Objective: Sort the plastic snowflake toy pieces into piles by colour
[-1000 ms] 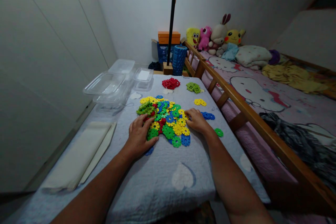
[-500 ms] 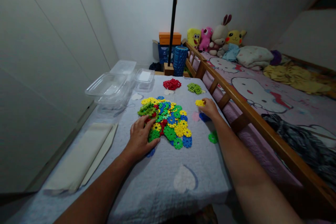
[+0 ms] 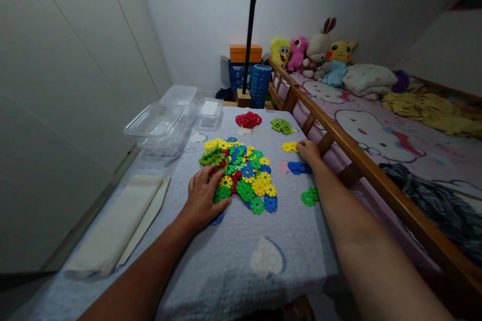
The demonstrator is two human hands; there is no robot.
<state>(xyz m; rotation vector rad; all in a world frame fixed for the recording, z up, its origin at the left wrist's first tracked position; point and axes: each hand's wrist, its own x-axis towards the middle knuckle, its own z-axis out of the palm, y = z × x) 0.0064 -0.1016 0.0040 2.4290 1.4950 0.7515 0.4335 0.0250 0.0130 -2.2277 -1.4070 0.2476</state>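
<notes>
Discs (image 3: 259, 187) lie heaped at the left hand (image 3: 204, 196), outside clear containers (image 3: 155, 121).

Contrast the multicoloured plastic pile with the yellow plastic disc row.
The multicoloured plastic pile mixes colours; the yellow plastic disc row is one colour. The pile is large, the row small. The left hand touches the pile; the right hand, the row. Both lie on pale blue cloth.

no legible words or numbers, pale lettering (image 3: 237, 68) on the blue box (image 3: 236, 79) too small to read
</notes>
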